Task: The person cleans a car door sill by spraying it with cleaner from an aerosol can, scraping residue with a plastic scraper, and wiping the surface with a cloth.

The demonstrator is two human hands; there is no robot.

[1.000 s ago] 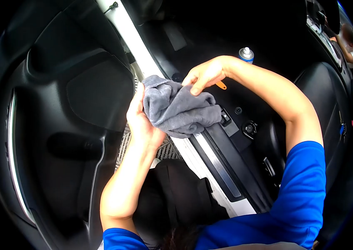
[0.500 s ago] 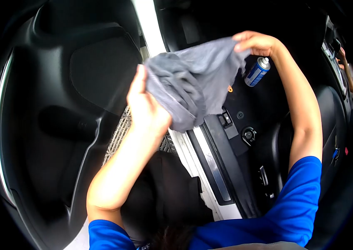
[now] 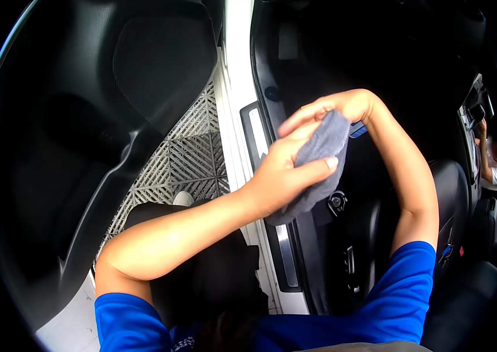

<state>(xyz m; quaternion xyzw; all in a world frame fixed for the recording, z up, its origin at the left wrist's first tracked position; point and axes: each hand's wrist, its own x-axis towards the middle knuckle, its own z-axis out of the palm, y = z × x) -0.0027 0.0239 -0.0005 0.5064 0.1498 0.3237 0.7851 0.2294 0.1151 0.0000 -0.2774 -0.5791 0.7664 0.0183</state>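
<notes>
A grey cloth [image 3: 323, 146], folded into a narrow bundle, is held in front of me above the car's door sill. My left hand [image 3: 284, 179] grips it from the left, its thumb lying across the near face. At the bundle's upper end, my right hand [image 3: 342, 108] bends over the cloth with its fingers pointing left beside the left hand's fingers; part of its grip is hidden. Just behind the cloth and the right wrist, a small piece of a blue spray can [image 3: 357, 130] shows in the footwell.
An opened black door panel [image 3: 160, 64] fills the left side. White sill [image 3: 238, 117] and grey grated floor [image 3: 193, 158] lie between door and cabin. A black seat [image 3: 451, 205] stands at right. Another person [image 3: 495, 167] appears at the far right.
The spread cloth has been gathered into a compact bundle. My right hand has come left and down to meet my left hand, which moved right. The can is now mostly covered.
</notes>
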